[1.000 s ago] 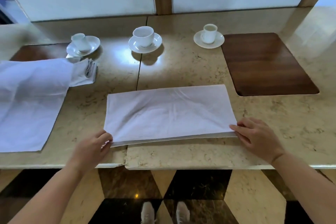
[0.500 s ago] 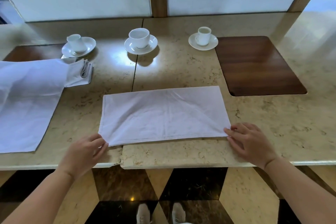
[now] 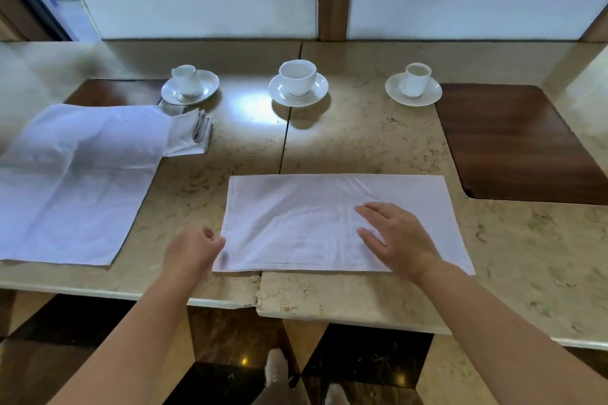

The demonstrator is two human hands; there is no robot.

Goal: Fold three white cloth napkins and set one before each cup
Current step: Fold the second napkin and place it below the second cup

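Note:
A white napkin folded in half (image 3: 296, 223) lies flat on the marble table near its front edge. My right hand (image 3: 399, 240) rests flat on the napkin's right half, fingers spread. My left hand (image 3: 194, 248) pinches the napkin's left edge near the front corner. A small folded napkin (image 3: 190, 133) sits in front of the left cup (image 3: 185, 80). The middle cup (image 3: 297, 76) and right cup (image 3: 416, 79) stand on saucers further back. An unfolded white napkin (image 3: 72, 181) is spread at the left.
A dark wooden inlay (image 3: 516, 145) lies at the right of the marble table (image 3: 378, 135); another shows at the back left. A seam runs down the table's middle. A window wall stands behind the cups. Floor tiles and shoes show below.
My right hand has moved from the napkin's front right corner onto its top, pressing flat. My left hand has closed on the left edge. The view shifted left.

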